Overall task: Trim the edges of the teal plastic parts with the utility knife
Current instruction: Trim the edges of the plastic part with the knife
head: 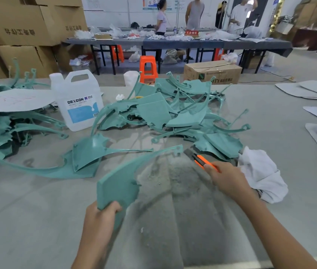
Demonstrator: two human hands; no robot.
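Note:
My left hand grips the near end of a teal plastic part, a flat panel with a long curved arm that reaches up and right over the table. My right hand holds an orange utility knife, its blade end pointing up-left toward the tip of that arm, close to it. Another teal part lies flat on the table just left of the held one. A large heap of teal parts sits behind them.
A white DEXCON jug stands back left beside a second teal pile under a white sheet. A crumpled white cloth lies right of my right hand. Papers lie far right. People stand at a far table.

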